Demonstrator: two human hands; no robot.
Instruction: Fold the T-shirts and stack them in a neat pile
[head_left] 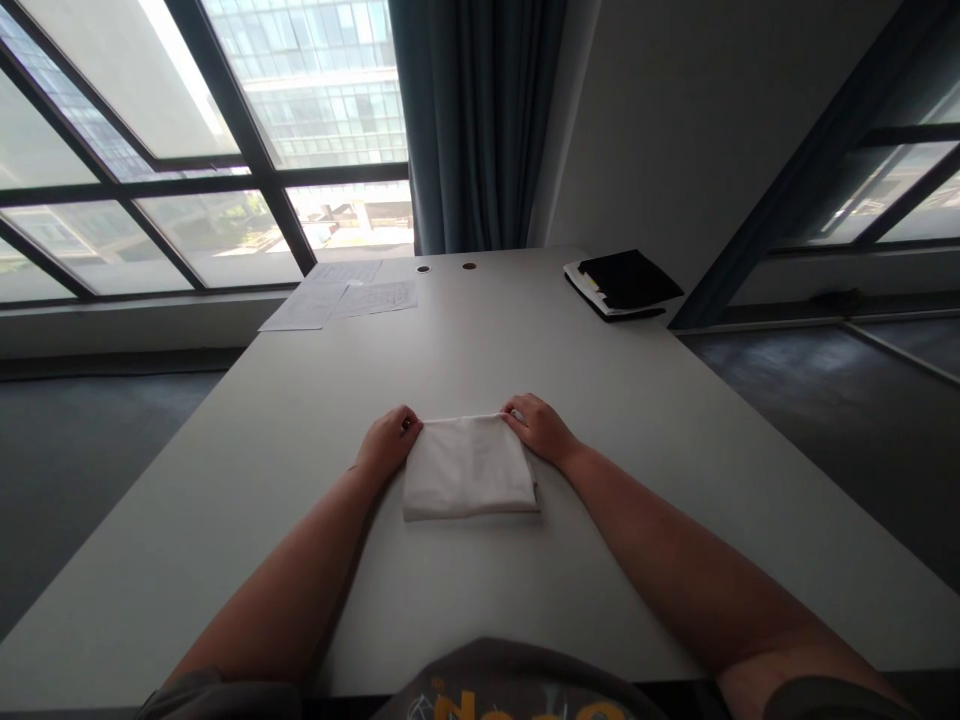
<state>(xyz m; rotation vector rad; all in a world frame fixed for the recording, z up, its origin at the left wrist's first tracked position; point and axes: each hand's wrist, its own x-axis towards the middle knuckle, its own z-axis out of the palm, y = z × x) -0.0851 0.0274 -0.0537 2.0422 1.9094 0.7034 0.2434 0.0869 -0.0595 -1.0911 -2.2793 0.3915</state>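
A folded white cloth (466, 468) lies flat on the pale table (300, 440) in front of me. My left hand (387, 440) pinches the cloth's far left corner with curled fingers. My right hand (538, 424) pinches its far right corner the same way. Both forearms rest on the table on either side of the cloth.
Loose sheets of paper (341, 292) lie at the far left of the table. A black notebook on a white pad (621, 283) sits at the far right corner. Two small cable holes (447, 267) mark the far edge. Windows and a curtain stand beyond.
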